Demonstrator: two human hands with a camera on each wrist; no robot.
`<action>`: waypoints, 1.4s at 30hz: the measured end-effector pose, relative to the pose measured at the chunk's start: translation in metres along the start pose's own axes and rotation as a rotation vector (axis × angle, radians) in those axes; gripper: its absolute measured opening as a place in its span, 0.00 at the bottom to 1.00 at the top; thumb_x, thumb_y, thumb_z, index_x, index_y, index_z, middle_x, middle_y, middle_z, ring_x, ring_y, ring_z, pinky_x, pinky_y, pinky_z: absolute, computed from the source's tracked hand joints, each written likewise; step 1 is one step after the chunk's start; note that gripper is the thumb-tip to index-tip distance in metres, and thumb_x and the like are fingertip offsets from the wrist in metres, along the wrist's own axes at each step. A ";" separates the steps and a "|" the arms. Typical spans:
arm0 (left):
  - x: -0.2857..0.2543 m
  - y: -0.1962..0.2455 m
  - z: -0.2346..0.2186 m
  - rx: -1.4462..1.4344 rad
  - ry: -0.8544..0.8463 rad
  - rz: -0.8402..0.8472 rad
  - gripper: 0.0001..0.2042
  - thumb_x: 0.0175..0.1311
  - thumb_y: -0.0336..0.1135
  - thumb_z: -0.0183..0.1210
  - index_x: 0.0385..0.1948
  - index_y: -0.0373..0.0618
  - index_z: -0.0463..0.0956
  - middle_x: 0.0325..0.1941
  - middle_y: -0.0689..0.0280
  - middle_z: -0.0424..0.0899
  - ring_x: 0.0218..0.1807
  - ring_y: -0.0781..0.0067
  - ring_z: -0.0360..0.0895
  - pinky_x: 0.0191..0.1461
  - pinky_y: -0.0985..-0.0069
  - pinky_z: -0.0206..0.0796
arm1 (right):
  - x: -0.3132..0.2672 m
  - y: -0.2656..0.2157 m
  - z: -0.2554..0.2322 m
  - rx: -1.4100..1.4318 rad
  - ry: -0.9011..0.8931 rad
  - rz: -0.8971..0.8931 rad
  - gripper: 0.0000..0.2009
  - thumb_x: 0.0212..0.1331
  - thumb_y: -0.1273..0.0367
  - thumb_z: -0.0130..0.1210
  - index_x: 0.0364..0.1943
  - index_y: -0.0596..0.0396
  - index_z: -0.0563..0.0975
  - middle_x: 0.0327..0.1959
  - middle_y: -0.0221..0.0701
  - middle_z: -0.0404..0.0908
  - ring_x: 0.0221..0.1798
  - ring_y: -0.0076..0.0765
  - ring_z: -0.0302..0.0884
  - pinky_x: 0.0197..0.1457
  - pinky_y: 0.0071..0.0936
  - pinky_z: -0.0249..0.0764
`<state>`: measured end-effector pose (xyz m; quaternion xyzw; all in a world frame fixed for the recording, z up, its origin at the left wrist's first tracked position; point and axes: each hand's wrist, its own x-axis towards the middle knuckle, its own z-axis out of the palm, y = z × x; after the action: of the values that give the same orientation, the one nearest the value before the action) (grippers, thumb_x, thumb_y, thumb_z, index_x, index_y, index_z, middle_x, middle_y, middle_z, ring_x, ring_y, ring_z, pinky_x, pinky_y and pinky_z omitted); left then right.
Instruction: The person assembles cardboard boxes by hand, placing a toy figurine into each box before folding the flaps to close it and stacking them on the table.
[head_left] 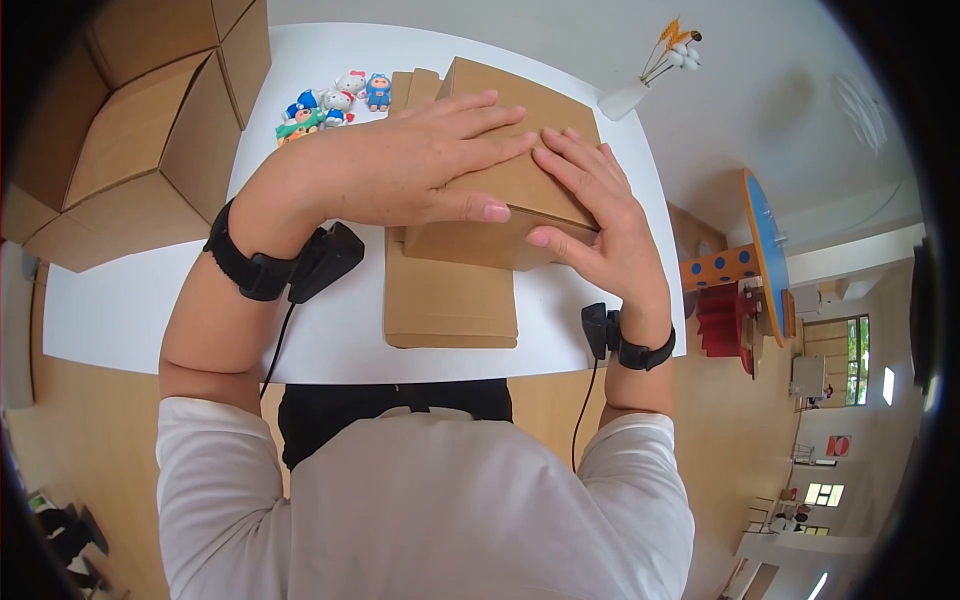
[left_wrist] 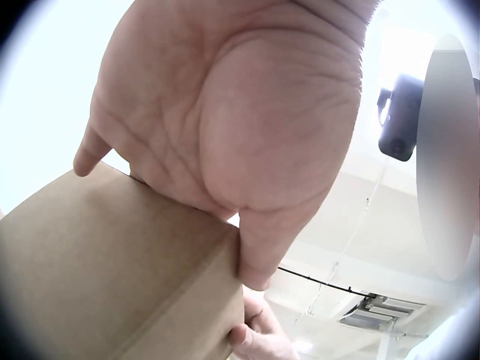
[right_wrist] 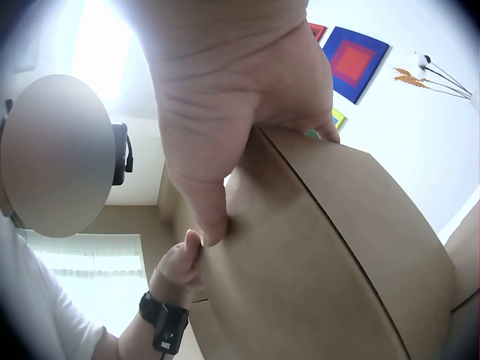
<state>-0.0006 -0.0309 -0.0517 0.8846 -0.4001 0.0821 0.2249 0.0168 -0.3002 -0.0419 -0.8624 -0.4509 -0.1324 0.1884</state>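
A brown cardboard box [head_left: 520,100] stands at the middle of the white table, its top panel closed down. My left hand [head_left: 430,165] lies across the box's top from the left, fingers straight and spread, thumb near the front edge. From the right side my right hand [head_left: 600,215] rests on the box, its fingers extended over the top and its thumb against the near face. In the right wrist view a straight seam [right_wrist: 322,214] runs along the box beside the right hand [right_wrist: 240,112]. A flat piece of cardboard [head_left: 450,300] sticks out below the box toward me.
Several small toy figures [head_left: 340,100] cluster at the table's far left. A large open cardboard box [head_left: 140,200] stands on the left. At the far right corner is a white vase [head_left: 625,97] with dried stems. Black wrist cameras [head_left: 325,262] with cables hang at both wrists.
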 end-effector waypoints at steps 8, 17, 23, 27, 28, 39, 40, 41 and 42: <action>0.002 0.001 0.001 0.033 -0.007 0.004 0.34 0.71 0.53 0.54 0.74 0.50 0.57 0.79 0.57 0.54 0.80 0.53 0.47 0.80 0.61 0.46 | -0.004 -0.008 0.001 -0.186 -0.006 -0.024 0.38 0.54 0.53 0.67 0.68 0.53 0.68 0.71 0.40 0.67 0.73 0.53 0.62 0.75 0.57 0.55; 0.002 0.001 0.000 0.038 -0.008 -0.017 0.33 0.71 0.52 0.54 0.74 0.49 0.57 0.79 0.57 0.55 0.81 0.53 0.47 0.80 0.61 0.45 | -0.003 -0.013 0.003 -0.219 0.011 -0.045 0.36 0.58 0.55 0.65 0.67 0.59 0.67 0.70 0.46 0.67 0.73 0.54 0.62 0.74 0.54 0.57; 0.007 -0.013 -0.025 -0.243 0.057 -0.064 0.32 0.72 0.50 0.53 0.74 0.47 0.57 0.78 0.58 0.58 0.78 0.57 0.55 0.79 0.64 0.47 | -0.005 0.018 -0.008 0.406 0.155 0.123 0.29 0.69 0.60 0.53 0.69 0.61 0.65 0.72 0.42 0.66 0.75 0.46 0.61 0.77 0.44 0.54; 0.016 -0.018 -0.016 -0.593 0.399 -0.237 0.43 0.65 0.61 0.57 0.74 0.41 0.55 0.76 0.54 0.60 0.78 0.56 0.54 0.77 0.64 0.47 | 0.007 0.029 0.008 0.690 0.451 0.295 0.32 0.73 0.56 0.47 0.74 0.57 0.56 0.75 0.43 0.59 0.79 0.42 0.52 0.79 0.39 0.47; 0.017 -0.021 -0.009 -0.642 0.423 -0.314 0.44 0.66 0.61 0.57 0.75 0.41 0.51 0.78 0.54 0.56 0.79 0.56 0.52 0.78 0.63 0.44 | 0.009 0.031 0.017 0.830 0.486 0.349 0.34 0.72 0.54 0.47 0.76 0.56 0.53 0.76 0.44 0.58 0.79 0.42 0.52 0.79 0.39 0.48; 0.012 0.002 0.051 -1.299 0.445 -0.360 0.52 0.61 0.46 0.61 0.77 0.42 0.29 0.79 0.53 0.46 0.80 0.59 0.44 0.78 0.66 0.41 | -0.021 0.028 0.047 1.427 0.359 0.319 0.47 0.56 0.62 0.54 0.78 0.53 0.40 0.80 0.41 0.46 0.80 0.42 0.47 0.78 0.36 0.50; 0.013 0.002 0.052 -1.314 0.443 -0.364 0.51 0.61 0.44 0.61 0.77 0.43 0.29 0.79 0.54 0.46 0.80 0.60 0.45 0.78 0.66 0.42 | -0.021 0.029 0.047 1.421 0.360 0.322 0.48 0.55 0.62 0.55 0.78 0.52 0.40 0.80 0.41 0.46 0.80 0.42 0.47 0.78 0.36 0.50; 0.013 0.004 0.052 -1.330 0.444 -0.370 0.51 0.61 0.43 0.60 0.77 0.44 0.28 0.80 0.55 0.46 0.80 0.60 0.45 0.78 0.67 0.42 | -0.021 0.030 0.049 1.416 0.358 0.325 0.49 0.54 0.62 0.56 0.79 0.52 0.40 0.80 0.40 0.46 0.80 0.42 0.46 0.78 0.36 0.50; 0.013 0.006 0.052 -1.346 0.448 -0.379 0.51 0.60 0.41 0.60 0.77 0.45 0.28 0.80 0.56 0.46 0.80 0.60 0.46 0.78 0.67 0.42 | -0.022 0.031 0.050 1.414 0.352 0.330 0.50 0.52 0.62 0.57 0.79 0.52 0.40 0.80 0.40 0.46 0.80 0.42 0.46 0.78 0.36 0.50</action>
<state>0.0019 -0.0675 -0.0916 0.5711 -0.1485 -0.0430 0.8062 0.0331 -0.3106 -0.1016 -0.5582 -0.2564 0.0832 0.7847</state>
